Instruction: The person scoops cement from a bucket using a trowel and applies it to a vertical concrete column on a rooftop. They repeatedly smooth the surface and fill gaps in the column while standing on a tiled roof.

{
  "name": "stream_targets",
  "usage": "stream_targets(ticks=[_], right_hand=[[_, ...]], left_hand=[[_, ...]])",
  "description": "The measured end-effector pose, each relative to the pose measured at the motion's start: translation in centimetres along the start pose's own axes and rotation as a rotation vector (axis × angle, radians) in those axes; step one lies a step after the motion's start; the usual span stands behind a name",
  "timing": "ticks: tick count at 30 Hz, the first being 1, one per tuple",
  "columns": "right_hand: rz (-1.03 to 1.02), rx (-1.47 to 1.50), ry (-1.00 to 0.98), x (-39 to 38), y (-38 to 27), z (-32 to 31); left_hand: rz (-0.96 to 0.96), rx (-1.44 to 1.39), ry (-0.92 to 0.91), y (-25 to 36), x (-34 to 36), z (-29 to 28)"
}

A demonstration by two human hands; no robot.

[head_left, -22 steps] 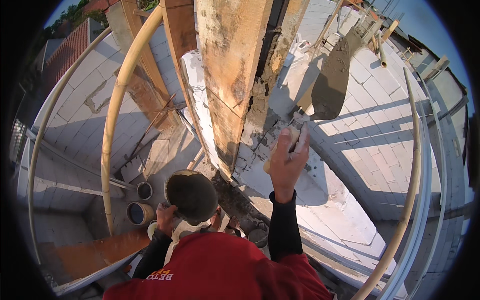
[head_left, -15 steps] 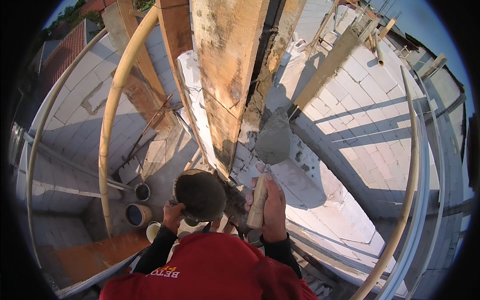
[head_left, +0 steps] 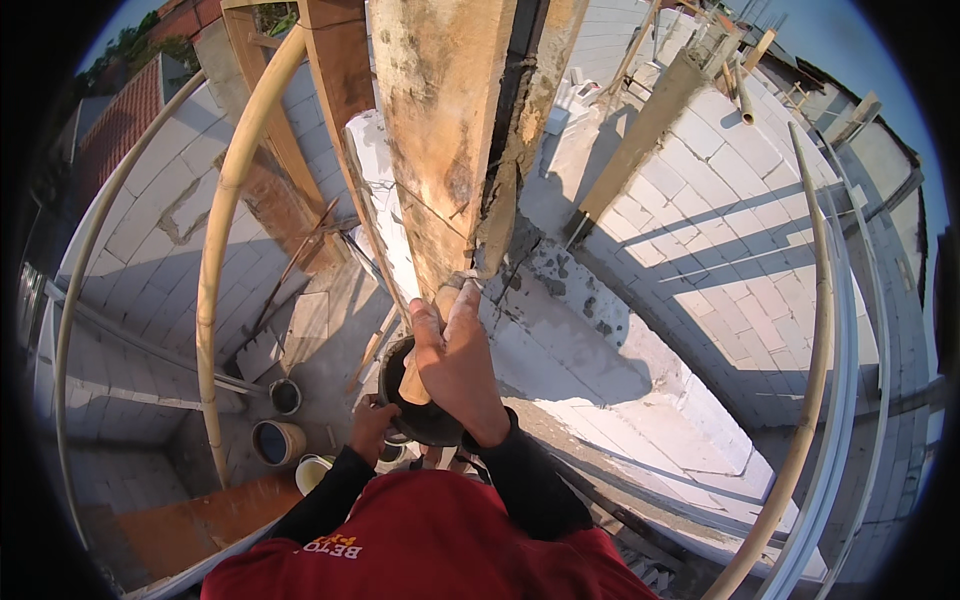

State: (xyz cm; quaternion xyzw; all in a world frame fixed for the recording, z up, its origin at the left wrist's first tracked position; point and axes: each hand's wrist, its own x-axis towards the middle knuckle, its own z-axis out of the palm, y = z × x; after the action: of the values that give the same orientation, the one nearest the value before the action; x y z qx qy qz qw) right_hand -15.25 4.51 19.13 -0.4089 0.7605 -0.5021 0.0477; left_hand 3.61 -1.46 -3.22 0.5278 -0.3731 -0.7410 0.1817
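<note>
A trowel's wooden handle (head_left: 414, 386) lies in the closed fingers of my right hand (head_left: 466, 375). Its grey blade (head_left: 497, 232), seen almost edge-on, is at the mortar-smeared joint along the right side of an upright timber board (head_left: 430, 150). Below and partly behind that hand is a dark round bucket (head_left: 433, 428). My left hand (head_left: 370, 430) grips the bucket's left rim. The right hand and handle cover much of the bucket, so its contents are mostly hidden.
A white block wall (head_left: 600, 400) with mortar blotches runs down to the right. Bamboo poles (head_left: 222, 230) curve past on both sides. On the lower floor at left stand several buckets (head_left: 279, 442). A grey concrete post (head_left: 640, 145) rises beyond the wall.
My right hand has swung left across the bucket. The trowel blade has turned from showing its broad face over the wall to nearly edge-on at the joint beside the board.
</note>
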Motion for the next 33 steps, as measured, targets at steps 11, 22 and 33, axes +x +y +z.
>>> stream_targets(ticks=[11, 22, 33], right_hand=[[0.761, 1.217, -0.037, -1.7, 0.0, -4.7], [0.526, 0.017, -0.29, -8.4, 4.1, -8.7], [-0.139, -0.894, -0.732, -10.3, 18.2, 2.7]], left_hand=[[-0.023, 0.061, 0.02, -0.4, 0.5, 0.1], [0.132, 0.315, 0.127, 1.2, 0.1, 1.0], [0.351, 0.738, 0.002, 4.6, -3.5, 1.0]])
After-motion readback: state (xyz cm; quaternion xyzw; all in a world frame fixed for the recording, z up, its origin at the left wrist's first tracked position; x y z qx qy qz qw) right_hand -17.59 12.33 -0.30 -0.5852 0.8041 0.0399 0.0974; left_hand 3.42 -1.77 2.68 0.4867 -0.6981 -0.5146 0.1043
